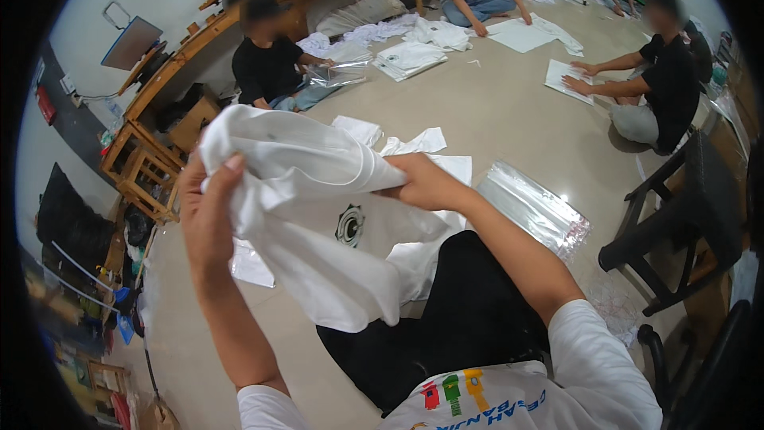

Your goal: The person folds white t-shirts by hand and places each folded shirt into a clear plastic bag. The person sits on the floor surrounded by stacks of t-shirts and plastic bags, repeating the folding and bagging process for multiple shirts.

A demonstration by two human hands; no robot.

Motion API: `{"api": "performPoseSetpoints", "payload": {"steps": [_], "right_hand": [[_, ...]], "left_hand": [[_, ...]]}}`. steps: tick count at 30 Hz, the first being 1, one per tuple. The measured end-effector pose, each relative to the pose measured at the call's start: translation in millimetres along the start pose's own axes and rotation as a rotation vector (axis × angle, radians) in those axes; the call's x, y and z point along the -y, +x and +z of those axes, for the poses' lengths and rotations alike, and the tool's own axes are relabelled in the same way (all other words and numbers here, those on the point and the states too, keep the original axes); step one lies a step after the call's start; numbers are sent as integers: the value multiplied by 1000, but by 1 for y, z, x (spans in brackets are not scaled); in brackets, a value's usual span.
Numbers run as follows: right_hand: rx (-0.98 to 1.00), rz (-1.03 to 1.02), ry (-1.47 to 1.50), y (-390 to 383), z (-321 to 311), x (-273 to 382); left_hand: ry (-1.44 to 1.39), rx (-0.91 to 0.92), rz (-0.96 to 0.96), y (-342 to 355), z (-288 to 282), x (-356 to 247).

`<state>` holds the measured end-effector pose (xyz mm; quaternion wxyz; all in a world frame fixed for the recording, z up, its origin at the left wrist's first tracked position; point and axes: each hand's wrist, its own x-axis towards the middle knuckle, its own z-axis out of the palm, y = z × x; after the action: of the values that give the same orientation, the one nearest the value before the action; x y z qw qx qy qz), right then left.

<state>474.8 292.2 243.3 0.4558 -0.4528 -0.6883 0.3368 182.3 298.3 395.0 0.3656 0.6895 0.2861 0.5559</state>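
Note:
A white T-shirt (298, 215) with a round dark emblem on its chest hangs between my two raised hands, its neckline stretched toward the top. My left hand (211, 199) pinches the bunched cloth at one side, thumb on top. My right hand (418, 181) grips the collar edge at the other side, its fingertips partly hidden by the cloth. The shirt's lower part drapes over my dark-clothed lap. Behind it on the floor lie more white cloth (418, 142) and a small folded white piece (358, 129). Right of my right forearm lies a stack of clear plastic bags (533, 207).
Several people sit on the floor handling white shirts and plastic. A folded shirt pile (410, 60) lies by the person at left. A black stool (676, 223) stands close at my right. A long wooden table (183, 44) and a wooden stool (143, 175) line the left side.

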Motion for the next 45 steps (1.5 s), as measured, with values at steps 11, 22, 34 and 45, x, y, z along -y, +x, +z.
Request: {"api": "performPoseSetpoints", "payload": {"steps": [11,22,34,45], "right_hand": [[-257,-315,-76,2,-126,93],[-140,-60,72,15,-154,161],[-114,-196,-380,11,-188,218],[-48,-207,-1161,54,-200,261]], "left_hand": [[519,205,-77,-13,-86,2],[172,-3,-183,1,-70,3],[893,74,209,8,-114,-8],[766,-345,286,109,-175,3]]}}
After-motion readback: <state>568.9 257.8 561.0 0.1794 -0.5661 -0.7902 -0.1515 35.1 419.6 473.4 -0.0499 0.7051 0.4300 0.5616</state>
